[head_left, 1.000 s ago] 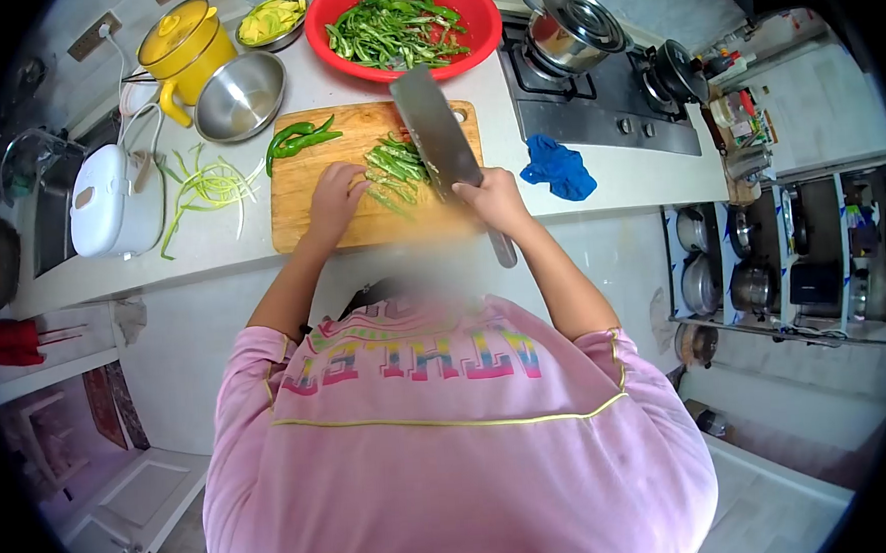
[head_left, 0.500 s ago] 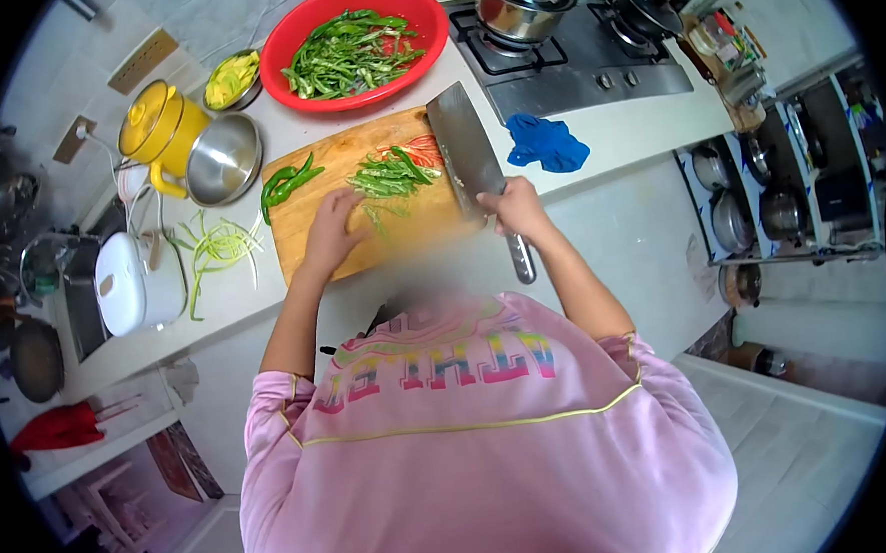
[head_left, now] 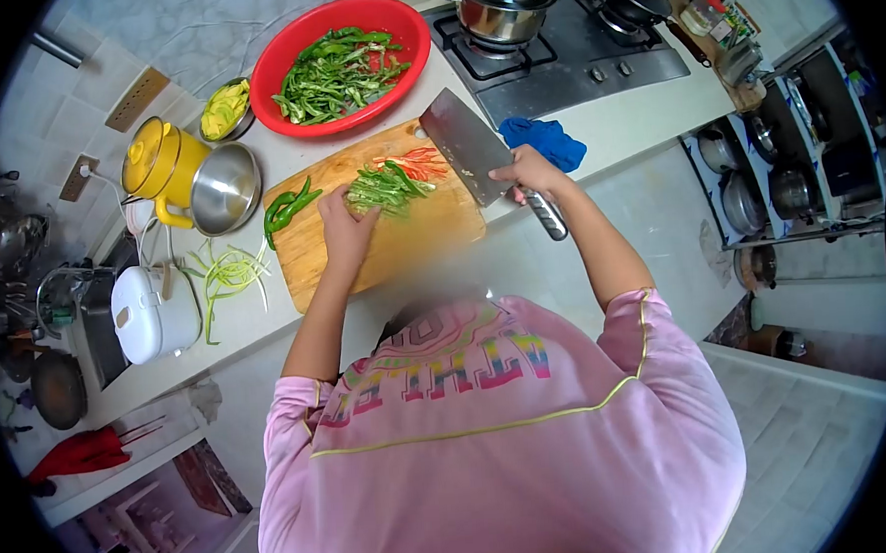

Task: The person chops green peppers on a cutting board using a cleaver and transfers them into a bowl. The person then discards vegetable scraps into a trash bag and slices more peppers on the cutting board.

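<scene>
My right hand [head_left: 533, 177] is closed around a cleaver [head_left: 463, 147], its broad blade tilted over the right edge of the wooden cutting board [head_left: 307, 259]. At the left end of a pile of sliced green peppers [head_left: 386, 187], my left hand [head_left: 348, 229] touches the slices with thumb and fingers apart. Red pepper strips [head_left: 415, 165] lie just behind the green pile. A few whole green peppers [head_left: 289, 206] rest at the board's left edge. The near part of the board is blurred.
Behind the board stands a red basin [head_left: 423, 52] of cut green peppers. A gas stove [head_left: 578, 74] with pots and a blue cloth [head_left: 546, 143] are to the right. Leftward are a steel bowl [head_left: 225, 190], a yellow pot [head_left: 161, 156], green stalks [head_left: 232, 272] and a white appliance [head_left: 154, 312].
My left hand has moved in against the green slices, which are gathered more closely. The cleaver has shifted slightly away from the pile, still in my right hand. The view has shifted a little.
</scene>
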Action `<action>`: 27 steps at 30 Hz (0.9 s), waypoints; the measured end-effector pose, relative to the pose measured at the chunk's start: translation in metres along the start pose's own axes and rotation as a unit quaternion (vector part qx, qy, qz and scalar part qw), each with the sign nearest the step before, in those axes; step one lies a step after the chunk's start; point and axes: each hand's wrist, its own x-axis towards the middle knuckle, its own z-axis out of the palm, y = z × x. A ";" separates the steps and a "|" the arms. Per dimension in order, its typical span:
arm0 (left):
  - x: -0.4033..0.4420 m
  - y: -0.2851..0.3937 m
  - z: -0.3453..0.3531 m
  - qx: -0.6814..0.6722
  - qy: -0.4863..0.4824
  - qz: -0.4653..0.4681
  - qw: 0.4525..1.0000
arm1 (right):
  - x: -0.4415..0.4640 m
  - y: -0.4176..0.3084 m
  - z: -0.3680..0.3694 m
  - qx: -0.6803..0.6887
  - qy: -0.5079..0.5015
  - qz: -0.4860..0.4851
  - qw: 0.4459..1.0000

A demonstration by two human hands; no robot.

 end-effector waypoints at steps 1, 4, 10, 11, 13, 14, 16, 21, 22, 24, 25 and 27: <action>-0.003 -0.003 0.003 0.012 0.022 -0.004 1.000 | 0.001 0.002 -0.004 0.008 -0.004 0.001 1.000; -0.002 -0.003 0.016 -0.019 0.003 -0.093 0.996 | 0.005 0.005 -0.009 0.029 -0.016 0.007 0.999; 0.018 0.013 0.028 0.009 -0.068 -0.117 0.991 | 0.010 0.011 0.000 0.043 -0.037 0.037 0.998; 0.021 0.015 0.031 0.013 -0.070 -0.118 0.990 | 0.011 0.011 0.003 0.039 -0.046 0.032 0.998; 0.027 0.019 0.036 0.021 -0.074 -0.120 0.990 | 0.015 0.013 0.010 0.030 -0.065 0.023 0.997; 0.030 0.019 0.039 0.018 -0.072 -0.125 0.989 | 0.018 0.018 0.014 0.025 -0.088 0.018 0.996; 0.035 0.021 0.045 0.013 -0.067 -0.135 0.989 | 0.022 0.022 0.029 0.024 -0.099 0.011 0.995; 0.031 0.048 0.040 0.020 -0.063 -0.156 0.986 | 0.027 0.037 0.072 0.009 -0.120 -0.012 0.993; 0.030 0.049 0.041 0.017 -0.051 -0.153 0.987 | 0.019 0.029 0.078 -0.001 -0.124 -0.007 0.992; 0.024 0.046 0.040 0.046 -0.036 -0.107 0.993 | 0.032 0.056 0.087 -0.004 -0.131 -0.044 0.990; 0.020 0.048 0.036 0.079 -0.031 -0.065 0.994 | 0.033 0.060 0.089 0.008 -0.136 -0.053 0.989; 0.021 0.058 0.028 0.018 -0.034 -0.129 0.991 | 0.030 0.062 0.093 0.046 -0.148 -0.062 0.986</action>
